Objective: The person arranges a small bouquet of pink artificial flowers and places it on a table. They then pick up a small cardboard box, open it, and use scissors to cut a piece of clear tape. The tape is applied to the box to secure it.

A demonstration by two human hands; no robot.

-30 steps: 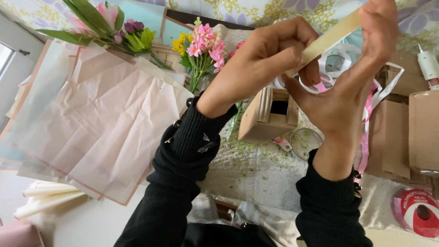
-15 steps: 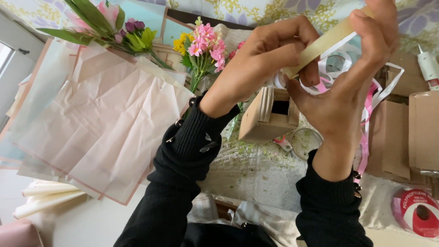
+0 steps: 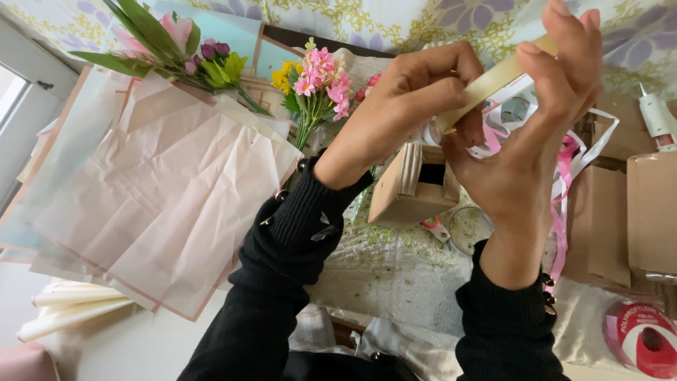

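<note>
While both of my hands are raised above the tabletop (image 3: 402, 282), I pinch a flat cream-coloured strip (image 3: 493, 81) between them: my left hand (image 3: 409, 106) is closed on its lower end with thumb and fingers, and my right hand (image 3: 536, 148) is closed on its upper end, fingertips curled over the top edge. That strip slants up to the right, held in the air in front of a loose tangle of white and pink ribbon (image 3: 564, 176) that my right hand partly hides. Directly below my hands stands a small cardboard box (image 3: 412, 190), its dark opening facing me, and my left wrist covers its upper left corner. Beside it lies a round clear lid (image 3: 471, 229), half behind my right forearm. To the left, sheets of pale pink wrapping paper (image 3: 162, 204) are spread flat, overlapping one another, with a bunch of pink and yellow flowers (image 3: 317, 85) lying at their upper right corner and a stem with long green leaves and purple buds (image 3: 169, 49) lying across their top edge. Rolled cream paper (image 3: 70, 310) sits at the lower left. On the right are brown cardboard boxes (image 3: 649, 212), a white glue gun (image 3: 657, 116) near the far edge, and a red spool of ribbon (image 3: 645, 339) at the lower right corner. Green bits are scattered on the pale cloth under my arms.
</note>
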